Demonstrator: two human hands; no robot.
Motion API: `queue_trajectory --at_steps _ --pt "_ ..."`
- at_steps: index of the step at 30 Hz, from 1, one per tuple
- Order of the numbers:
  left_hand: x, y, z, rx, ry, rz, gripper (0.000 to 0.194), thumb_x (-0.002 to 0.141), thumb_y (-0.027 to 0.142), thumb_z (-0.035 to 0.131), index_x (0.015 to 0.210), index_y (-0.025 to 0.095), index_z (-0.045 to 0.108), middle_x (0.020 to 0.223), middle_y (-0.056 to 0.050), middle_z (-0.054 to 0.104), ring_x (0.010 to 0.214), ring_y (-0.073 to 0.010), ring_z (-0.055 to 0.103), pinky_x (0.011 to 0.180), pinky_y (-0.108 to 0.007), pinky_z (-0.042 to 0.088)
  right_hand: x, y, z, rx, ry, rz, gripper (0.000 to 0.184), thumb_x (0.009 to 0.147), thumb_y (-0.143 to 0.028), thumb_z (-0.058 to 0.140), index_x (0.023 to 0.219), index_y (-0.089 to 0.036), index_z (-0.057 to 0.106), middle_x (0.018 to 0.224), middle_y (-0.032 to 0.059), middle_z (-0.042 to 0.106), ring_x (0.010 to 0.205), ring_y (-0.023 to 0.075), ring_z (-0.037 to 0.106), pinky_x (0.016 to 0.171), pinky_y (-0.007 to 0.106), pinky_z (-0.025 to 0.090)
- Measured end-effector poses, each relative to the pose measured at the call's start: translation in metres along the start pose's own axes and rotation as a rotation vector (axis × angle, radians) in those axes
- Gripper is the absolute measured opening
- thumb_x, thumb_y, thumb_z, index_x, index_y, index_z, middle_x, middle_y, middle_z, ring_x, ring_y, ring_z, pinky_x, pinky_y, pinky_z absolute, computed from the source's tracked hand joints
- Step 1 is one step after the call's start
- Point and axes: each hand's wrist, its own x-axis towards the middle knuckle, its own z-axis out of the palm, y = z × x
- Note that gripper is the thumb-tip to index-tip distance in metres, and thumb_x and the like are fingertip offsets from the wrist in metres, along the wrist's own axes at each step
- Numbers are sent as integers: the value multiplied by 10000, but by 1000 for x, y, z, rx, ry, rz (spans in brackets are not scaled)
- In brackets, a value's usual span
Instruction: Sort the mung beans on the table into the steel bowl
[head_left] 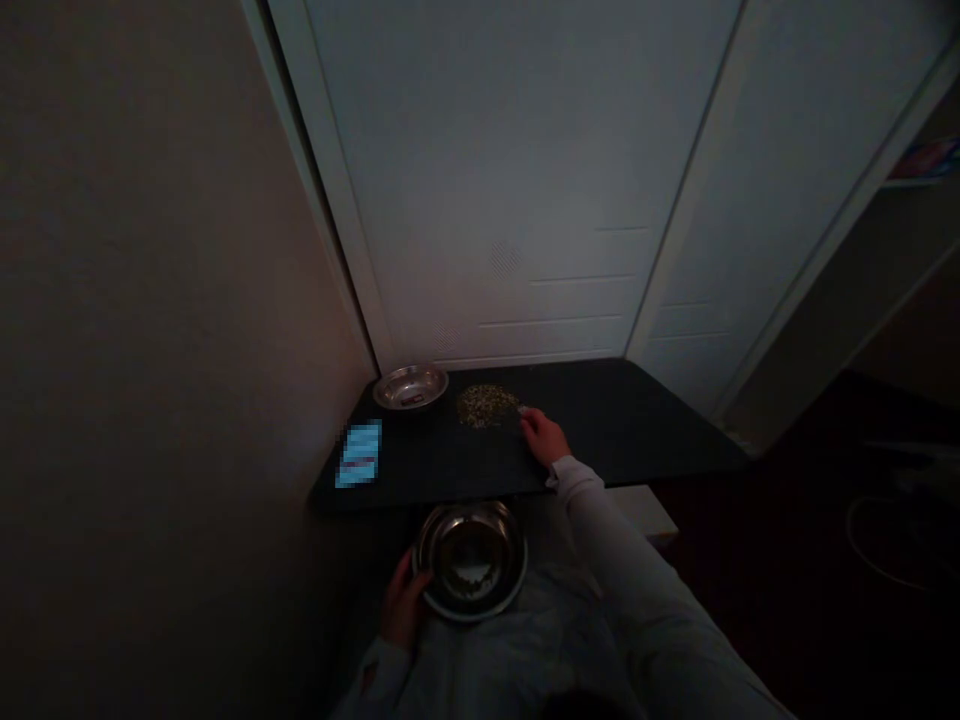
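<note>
Left hand (405, 605): gripping near bowl (471, 562) by its left rim, below the table's front edge.
Right hand (544, 438): fingers drawn narrow over something small, too dim to name, at the grains' right edge.
Grains (486, 405): loose on my dark table (600, 430), beyond the near bowl, just right of far bowl (411, 388).

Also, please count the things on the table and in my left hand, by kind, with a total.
Bowls: 2 (one on the table, one in the left hand)
Grain pile: 1
Blue rectangle, blurred: 1
Total: 4
A pale bit at the right hand is too unclear to count.
</note>
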Motion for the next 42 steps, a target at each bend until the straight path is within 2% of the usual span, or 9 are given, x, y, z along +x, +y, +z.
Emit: queue_trajectory --at_steps 10,19,27,36,42 --pt "0 0 2 -1 29 10 438 556 119 600 987 170 544 915 -65 634 897 -212 560 758 -307 434 0 9 3 159 72 81 176 723 -310 392 808 -197 497 762 17 589 700 125 534 643 246 395" --pt "4 -3 -3 44 -4 30 464 548 163 615 1006 163 536 943 -67 625 907 -211 553 765 -304 427 -1 3 -1 195 -21 93 159 712 -300 395 759 -191 500 700 -1 586 662 111 529 639 237 391" --pt "4 -5 -2 0 9 16 460 543 168 617 995 173 535 904 -62 631 874 -214 566 748 -325 435 0 7 2 197 15 123 169 710 -300 397 765 -180 504 718 13 596 688 116 535 652 243 390" --pt "2 -3 0 -38 25 -15 445 561 122 592 999 168 526 909 -62 627 862 -201 570 739 -308 439 -1 7 2 170 -51 116 150 711 -285 407 760 -189 511 700 -2 602 658 106 538 637 231 390" --pt "0 -2 1 15 32 -19 454 582 114 581 1027 166 511 897 -66 634 833 -201 583 707 -295 451 -3 4 1 184 -85 132 154 701 -306 427 758 -193 515 697 -1 604 642 109 544 623 229 391"
